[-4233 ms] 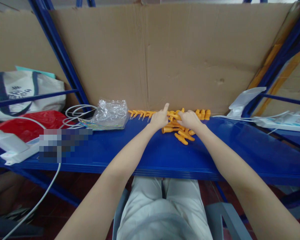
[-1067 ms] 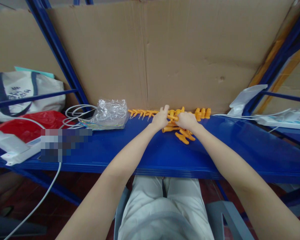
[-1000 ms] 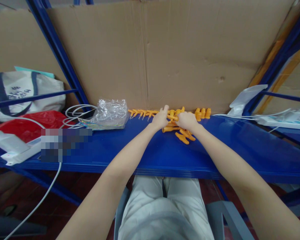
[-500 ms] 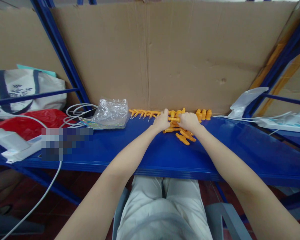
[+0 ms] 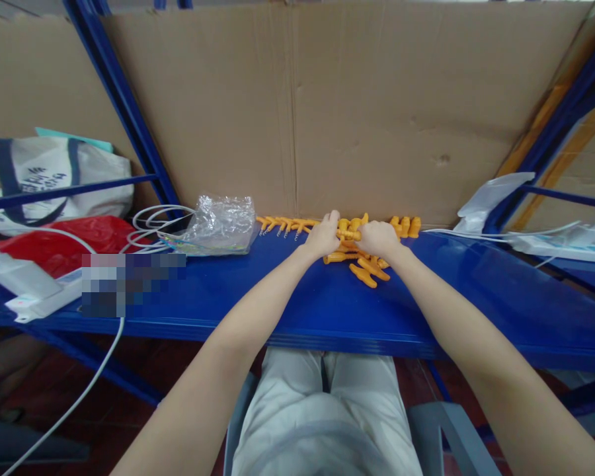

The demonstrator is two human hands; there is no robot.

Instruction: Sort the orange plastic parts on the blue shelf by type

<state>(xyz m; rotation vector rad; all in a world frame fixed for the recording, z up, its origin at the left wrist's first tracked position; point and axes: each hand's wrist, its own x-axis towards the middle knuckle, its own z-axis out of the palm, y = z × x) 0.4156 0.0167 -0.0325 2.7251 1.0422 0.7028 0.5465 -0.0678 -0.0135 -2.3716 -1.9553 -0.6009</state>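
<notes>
Between my two hands is an orange plastic rod-like part (image 5: 348, 235) with a ribbed middle, held just above the table. My left hand (image 5: 322, 238) is closed around its left end. My right hand (image 5: 378, 239) grips the other end, with its fingertips partly hidden. Below them on the table lie more orange pieces, among them a long ribbed piece (image 5: 335, 257) and two curved pieces (image 5: 363, 275) nearest me. Left of my hands runs a row of orange branching pieces with small springs (image 5: 284, 225). Short orange cylindrical pieces (image 5: 405, 227) stand to the right.
A blue metal table (image 5: 258, 284) has a cardboard sheet (image 5: 297, 112) behind it. On the left are a clear plastic-wrapped packet (image 5: 223, 225), coiled white cables (image 5: 146, 221), a red bag (image 5: 74, 241) and a white power strip (image 5: 44, 301). Crumpled clear plastic (image 5: 490, 198) lies right.
Both hands have shifted very slightly to the right with the orange part still between them. My left thumb or finger is raised a little higher. The loose pieces lie about as before.
</notes>
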